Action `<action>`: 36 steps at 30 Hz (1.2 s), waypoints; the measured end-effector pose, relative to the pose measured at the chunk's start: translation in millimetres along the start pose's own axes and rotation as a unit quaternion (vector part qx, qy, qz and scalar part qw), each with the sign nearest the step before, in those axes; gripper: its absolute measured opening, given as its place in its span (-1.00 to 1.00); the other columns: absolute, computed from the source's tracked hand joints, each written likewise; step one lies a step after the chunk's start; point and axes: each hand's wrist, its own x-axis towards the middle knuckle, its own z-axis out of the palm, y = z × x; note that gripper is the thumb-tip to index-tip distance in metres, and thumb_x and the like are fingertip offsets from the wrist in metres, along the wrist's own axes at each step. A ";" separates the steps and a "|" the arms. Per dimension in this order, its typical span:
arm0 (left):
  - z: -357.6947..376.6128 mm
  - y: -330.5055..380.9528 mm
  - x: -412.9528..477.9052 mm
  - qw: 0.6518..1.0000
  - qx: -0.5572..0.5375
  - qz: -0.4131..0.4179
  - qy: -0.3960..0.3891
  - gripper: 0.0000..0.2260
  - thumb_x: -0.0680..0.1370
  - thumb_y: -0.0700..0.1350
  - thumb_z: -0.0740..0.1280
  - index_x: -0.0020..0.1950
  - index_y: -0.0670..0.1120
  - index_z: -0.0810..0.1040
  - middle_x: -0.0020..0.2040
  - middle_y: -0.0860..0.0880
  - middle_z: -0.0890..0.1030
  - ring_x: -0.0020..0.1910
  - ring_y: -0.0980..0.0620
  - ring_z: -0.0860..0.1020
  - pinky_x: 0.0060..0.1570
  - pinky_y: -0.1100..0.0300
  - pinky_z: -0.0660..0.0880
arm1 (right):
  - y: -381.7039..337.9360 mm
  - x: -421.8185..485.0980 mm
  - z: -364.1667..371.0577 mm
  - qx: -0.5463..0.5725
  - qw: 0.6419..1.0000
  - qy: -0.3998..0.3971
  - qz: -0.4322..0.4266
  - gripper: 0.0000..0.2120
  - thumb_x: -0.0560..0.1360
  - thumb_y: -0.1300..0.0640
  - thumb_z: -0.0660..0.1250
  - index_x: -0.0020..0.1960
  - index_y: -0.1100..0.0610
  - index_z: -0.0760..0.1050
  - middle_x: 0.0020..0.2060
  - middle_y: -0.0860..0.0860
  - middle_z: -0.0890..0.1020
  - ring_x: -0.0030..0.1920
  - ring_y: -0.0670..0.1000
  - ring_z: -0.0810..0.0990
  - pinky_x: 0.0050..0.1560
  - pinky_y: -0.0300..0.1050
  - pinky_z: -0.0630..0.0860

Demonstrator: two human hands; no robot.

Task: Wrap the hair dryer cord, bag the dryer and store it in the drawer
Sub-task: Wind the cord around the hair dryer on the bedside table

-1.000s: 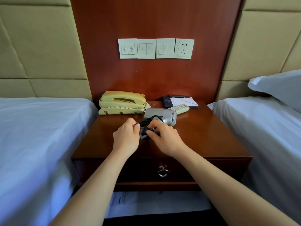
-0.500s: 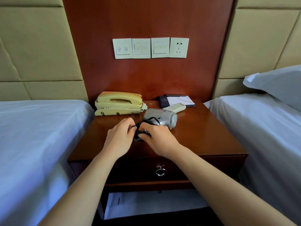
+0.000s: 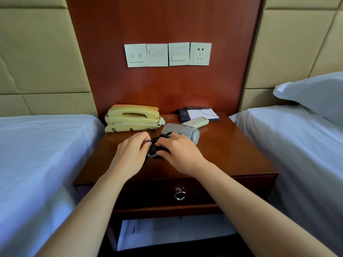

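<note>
A silver-grey hair dryer (image 3: pixel 182 131) lies on its side on the wooden nightstand (image 3: pixel 232 156), its vented end facing right. Its black cord (image 3: pixel 155 148) is bunched in coils just in front of the dryer's handle. My left hand (image 3: pixel 130 154) pinches the coils from the left with curled fingers. My right hand (image 3: pixel 181 153) grips the coils from the right and covers the handle. The drawer (image 3: pixel 204 193) below the tabletop is closed, with a metal ring pull (image 3: pixel 180 195). No bag is in view.
A cream telephone (image 3: pixel 132 117) stands at the back left of the nightstand. A white remote (image 3: pixel 195 121) and a dark notepad folder (image 3: pixel 198 114) lie at the back right. Beds with white sheets flank the nightstand; white paper (image 3: pixel 176 232) lies on the shelf below.
Both hands have stayed on the cord bundle, shifting their fingers slightly around it. The camera view has drifted a little; the dryer has not moved.
</note>
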 end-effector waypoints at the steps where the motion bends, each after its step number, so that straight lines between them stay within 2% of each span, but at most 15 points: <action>1: -0.2 0.2 -0.3 1.000 -0.003 0.002 0.001 -0.88 0.58 -0.14 0.22 -0.16 -0.04 0.40 -0.30 0.09 0.42 -0.36 0.16 0.41 -0.36 0.39 0.23 | 0.4 0.3 -1.1 -0.009 1.000 -0.001 -0.016 -0.73 0.57 0.04 0.21 0.20 0.14 0.48 -0.03 0.14 0.60 0.08 0.15 0.44 0.04 0.02 0.32; 4: -0.4 -0.6 -1.6 1.000 -0.025 0.007 -0.007 -0.89 0.58 -0.15 0.23 -0.16 -0.07 0.41 -0.32 0.08 0.42 -0.38 0.14 0.41 -0.34 0.35 0.27 | 3.8 1.4 -5.6 -0.005 0.998 -0.025 -0.049 -0.75 0.57 0.07 0.22 0.17 0.17 0.49 -0.06 0.09 0.59 0.07 0.13 0.40 0.06 0.02 0.29; 8: 0.8 -8.2 -1.7 0.997 -0.072 -0.001 -0.035 -0.88 0.56 -0.16 0.25 -0.18 -0.04 0.44 -0.33 0.06 0.45 -0.40 0.12 0.41 -0.37 0.24 0.31 | 7.7 4.1 -8.1 0.044 0.995 -0.072 -0.057 -0.77 0.57 0.09 0.21 0.18 0.14 0.48 -0.14 -0.01 0.42 0.05 0.09 0.38 0.08 -0.03 0.30; 12: 6.1 -16.2 -2.3 0.986 -0.147 -0.063 -0.051 -0.85 0.54 -0.21 0.30 -0.19 -0.01 0.54 -0.48 0.12 0.55 -0.51 0.17 0.48 -0.30 0.18 0.49 | 6.5 3.8 0.5 0.069 0.993 -0.085 -0.037 -0.75 0.57 0.07 0.21 0.21 0.12 0.45 -0.05 0.10 0.45 0.04 0.09 0.41 0.00 -0.19 0.20; 16: 10.3 -18.0 -2.4 0.970 -0.218 -0.102 -0.043 -0.88 0.53 -0.25 0.32 -0.13 -0.05 0.60 -0.55 0.10 0.57 -0.50 0.16 0.53 -0.23 0.39 0.49 | 10.0 5.8 5.8 0.061 0.994 -0.067 -0.056 -0.75 0.56 0.09 0.23 0.20 0.16 0.46 -0.03 0.12 0.53 0.08 0.06 0.41 0.07 -0.24 0.18; 18: 11.6 -18.0 -3.0 0.959 -0.252 -0.118 -0.047 -0.90 0.52 -0.24 0.34 -0.09 -0.06 0.60 -0.53 0.10 0.58 -0.48 0.15 0.53 -0.23 0.40 0.49 | 11.6 6.5 7.7 0.085 0.993 -0.062 -0.050 -0.76 0.55 0.11 0.24 0.19 0.17 0.47 -0.11 0.01 0.51 0.06 0.02 0.41 0.02 -0.27 0.22; 20: 11.8 -16.9 -3.6 0.952 -0.273 -0.127 -0.055 -0.88 0.50 -0.24 0.37 -0.10 -0.02 0.61 -0.45 0.10 0.62 -0.49 0.16 0.51 -0.26 0.32 0.51 | 11.1 6.8 8.3 0.113 0.990 -0.063 -0.048 -0.76 0.55 0.13 0.25 0.19 0.19 0.47 -0.22 -0.19 0.37 0.02 -0.02 0.39 -0.01 -0.29 0.25; 22: 12.9 -16.2 -3.7 0.954 -0.264 -0.127 -0.062 -0.86 0.49 -0.23 0.38 -0.09 0.03 0.59 -0.27 0.08 0.66 -0.50 0.18 0.52 -0.31 0.31 0.49 | 11.2 8.3 10.2 0.121 0.989 -0.064 -0.050 -0.76 0.55 0.14 0.25 0.18 0.19 0.47 -0.25 -0.24 0.31 -0.01 -0.06 0.37 0.01 -0.27 0.29; 25: 13.3 -16.1 -4.4 0.967 -0.220 -0.113 -0.065 -0.84 0.50 -0.18 0.36 0.06 -0.02 0.59 -0.09 0.01 0.66 -0.42 0.17 0.57 -0.37 0.35 0.48 | 12.3 9.4 13.9 0.125 0.990 -0.054 -0.033 -0.78 0.55 0.11 0.25 0.16 0.16 0.45 -0.15 -0.05 0.45 -0.08 -0.09 0.36 -0.02 -0.21 0.33; 30: 13.3 -15.1 -6.5 0.979 -0.171 -0.102 -0.051 -0.80 0.53 -0.13 0.32 0.13 -0.02 0.60 -0.05 0.07 0.66 -0.29 0.00 0.66 -0.37 0.25 0.54 | 10.9 8.9 18.5 0.118 0.992 -0.032 -0.005 -0.81 0.55 0.07 0.25 0.09 0.15 0.42 -0.07 0.13 0.60 -0.03 0.12 0.52 -0.04 0.01 0.45; 32: 12.4 -10.9 -6.9 0.982 -0.153 -0.106 -0.032 -0.79 0.54 -0.13 0.31 0.15 -0.02 0.61 -0.05 0.06 0.66 -0.31 0.00 0.66 -0.36 0.19 0.57 | 8.0 10.3 18.5 0.122 0.992 -0.020 0.008 -0.82 0.55 0.09 0.25 0.08 0.16 0.41 -0.08 0.14 0.61 -0.04 0.14 0.52 -0.04 0.05 0.45; 36: 13.2 -3.5 -8.5 0.988 -0.114 -0.107 0.001 -0.79 0.55 -0.15 0.31 0.17 -0.06 0.61 -0.04 -0.03 0.68 -0.45 0.10 0.55 -0.21 0.09 0.61 | 4.4 10.0 21.6 0.113 0.993 0.000 0.025 -0.83 0.56 0.09 0.24 0.06 0.17 0.39 -0.09 0.13 0.62 -0.07 0.15 0.52 -0.10 0.04 0.45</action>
